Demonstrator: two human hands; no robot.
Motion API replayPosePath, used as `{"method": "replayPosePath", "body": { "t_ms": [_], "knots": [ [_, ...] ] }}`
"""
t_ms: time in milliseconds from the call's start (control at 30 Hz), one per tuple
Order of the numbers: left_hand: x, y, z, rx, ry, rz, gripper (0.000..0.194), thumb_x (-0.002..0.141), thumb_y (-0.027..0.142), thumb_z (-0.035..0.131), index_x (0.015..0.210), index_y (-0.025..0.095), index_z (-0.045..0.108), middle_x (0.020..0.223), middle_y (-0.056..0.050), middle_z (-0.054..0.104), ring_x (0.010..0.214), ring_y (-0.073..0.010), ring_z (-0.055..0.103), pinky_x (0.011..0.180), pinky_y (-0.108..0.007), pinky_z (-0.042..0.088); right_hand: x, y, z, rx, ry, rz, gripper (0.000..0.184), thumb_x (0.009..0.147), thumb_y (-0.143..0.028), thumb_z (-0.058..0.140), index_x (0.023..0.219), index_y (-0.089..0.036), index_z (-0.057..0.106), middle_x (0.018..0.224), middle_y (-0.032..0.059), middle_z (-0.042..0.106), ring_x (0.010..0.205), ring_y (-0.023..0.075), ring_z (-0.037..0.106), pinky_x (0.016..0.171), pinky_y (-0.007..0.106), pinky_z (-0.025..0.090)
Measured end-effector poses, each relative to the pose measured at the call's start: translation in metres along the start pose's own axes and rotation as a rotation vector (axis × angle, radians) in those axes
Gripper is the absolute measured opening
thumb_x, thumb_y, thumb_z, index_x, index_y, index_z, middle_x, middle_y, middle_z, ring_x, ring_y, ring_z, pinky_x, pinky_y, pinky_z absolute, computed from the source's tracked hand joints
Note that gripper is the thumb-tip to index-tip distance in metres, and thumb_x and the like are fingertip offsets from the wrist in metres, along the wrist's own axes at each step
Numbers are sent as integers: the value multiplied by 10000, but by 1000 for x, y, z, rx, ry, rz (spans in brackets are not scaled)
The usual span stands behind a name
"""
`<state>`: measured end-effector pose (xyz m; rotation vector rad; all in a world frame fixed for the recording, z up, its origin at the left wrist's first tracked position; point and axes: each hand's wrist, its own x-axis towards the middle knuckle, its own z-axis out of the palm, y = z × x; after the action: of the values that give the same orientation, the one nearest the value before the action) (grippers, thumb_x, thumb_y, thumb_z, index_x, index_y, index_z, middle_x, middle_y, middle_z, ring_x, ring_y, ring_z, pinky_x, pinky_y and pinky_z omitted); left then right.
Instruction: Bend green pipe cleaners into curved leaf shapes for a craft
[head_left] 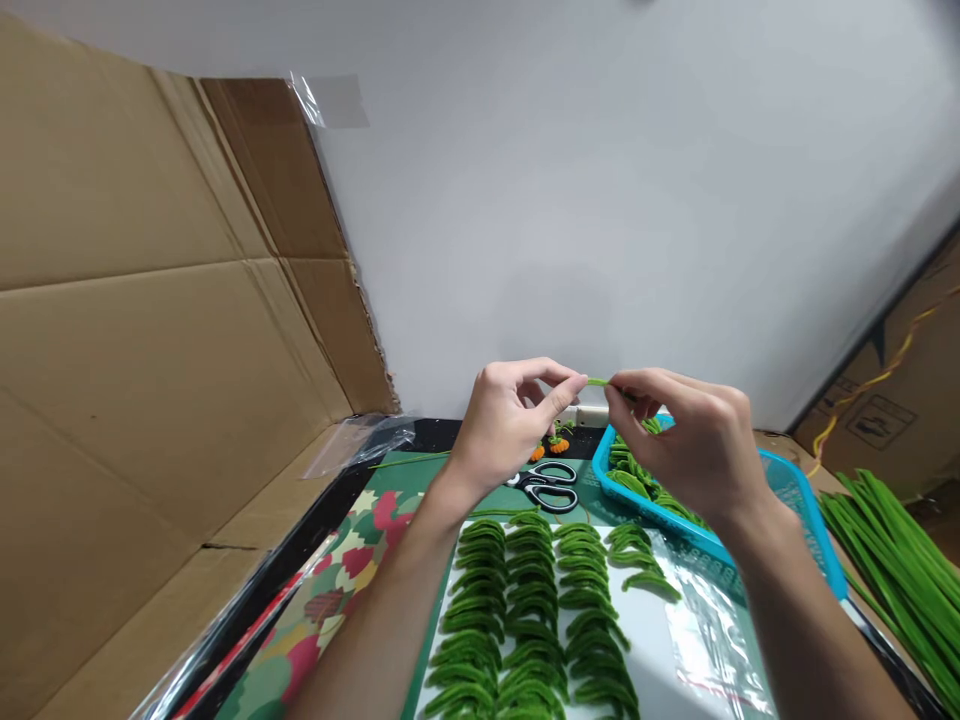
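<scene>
White wall rises behind everything, with big cardboard panels standing along the left and a printed cardboard box at the right, a twisted yellow cord running across it. Below the wall sits the dark table, partly covered by a green mat and, toward the near left, a colorful patterned sheet. A blue basket stands on the right side, holding green pieces, and just beyond it lies a thick bundle of long green stems. Nearest the person, a white board carries curved, fuzzy green pieces in four columns, the rightmost much shorter than the others; a clear plastic bag lies over its right edge. Scissors with black handles rest past the board, beside the basket, and a couple of tiny orange pumpkins sit behind them. Up above all that, the left hand and the right hand face each other, each with its fingers pinched on one end of a thin green strip, a short bit of which shows between them.
</scene>
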<state>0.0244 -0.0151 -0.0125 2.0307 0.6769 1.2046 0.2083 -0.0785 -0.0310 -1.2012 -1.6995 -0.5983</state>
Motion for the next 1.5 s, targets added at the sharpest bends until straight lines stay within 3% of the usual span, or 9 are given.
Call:
{"method": "replayPosePath", "body": {
  "t_ms": [200,300,400,567,733,867,1000,1167,1500],
  "knots": [
    [-7,9,11,-165,-101,-71,252,937,384,742,873,145,782,710,-27,715,526,-91,590,499,-205,495,-1,-7,-3,-70,231,-27,120,906,-185,722,788,-206,717,686,-4,758,584,159,703,555,297,478],
    [-9,11,18,-296,-132,-84,258,939,390,742,869,143,772,707,-19,687,523,-84,590,469,-189,475,-1,-13,-1,109,276,68,73,900,-166,737,860,-220,766,800,22,802,706,190,739,633,322,551],
    [-9,9,22,-328,-93,-61,240,938,382,747,902,147,784,765,-36,719,520,-85,594,457,-198,470,1,-17,-1,305,298,219,68,889,-205,764,871,-252,809,820,28,801,795,219,711,657,353,557],
    [-8,4,23,-282,-1,-2,215,928,364,765,933,156,818,749,-38,737,512,-96,582,474,-228,490,6,-16,-8,541,208,437,78,859,-267,801,790,-281,833,750,20,767,742,196,605,599,332,442],
    [-8,5,23,-259,10,-13,189,916,348,780,926,166,831,740,-36,743,493,-85,572,458,-214,465,9,-12,-11,783,91,547,55,807,-288,848,758,-263,842,724,27,746,680,171,571,591,325,401],
    [-9,10,25,-272,-11,-55,242,912,379,781,837,150,807,685,-28,710,475,-81,552,441,-207,444,9,-12,-6,931,90,634,131,815,-309,849,706,-238,826,653,8,692,584,117,473,537,297,346],
    [-9,12,25,-276,-2,-68,264,890,374,805,764,144,775,643,-10,671,450,-59,491,411,-189,381,8,-19,-1,1011,92,640,162,852,-308,819,704,-242,827,659,2,679,572,101,474,505,274,339],
    [-9,12,22,-414,-75,-100,306,925,420,762,792,145,781,620,-7,671,395,-56,503,368,-185,361,7,-24,2,1030,151,627,131,850,-286,827,727,-243,837,677,5,670,578,104,510,503,272,363],
    [-12,26,18,-321,-71,-100,319,899,440,784,741,163,800,618,-19,700,390,-66,507,354,-198,384,6,-29,5,1255,126,690,233,816,-321,854,634,-208,763,622,-26,549,538,86,416,473,263,310]
  ]
}}
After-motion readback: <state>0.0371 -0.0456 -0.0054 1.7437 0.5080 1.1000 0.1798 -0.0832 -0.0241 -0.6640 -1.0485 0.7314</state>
